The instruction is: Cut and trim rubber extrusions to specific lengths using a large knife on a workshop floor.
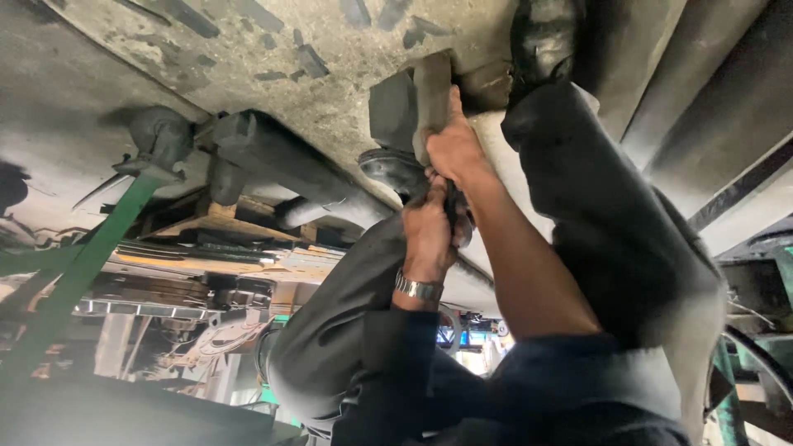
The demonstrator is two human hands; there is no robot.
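Observation:
The view is tipped over, with the concrete floor (273,49) at the top. My right hand (453,150) grips a tan and grey block (417,99) that stands on the floor, its thumb lying along the block's edge. Just below it, my left hand (429,225), with a metal wristwatch (417,288), is closed around a small dark object (457,216) pressed against the right wrist; what that object is cannot be made out. Both hands work between my two black shoes (395,169) (541,33) and my grey trouser legs (611,215).
Thick grey pipes (277,157) lie on the floor to the left of the block. A green bar (83,264) slants across the far left, beside a wooden pallet (223,216). Stacked metal parts and cluttered shelving (173,289) fill the background. Long grey beams (710,74) run at the right.

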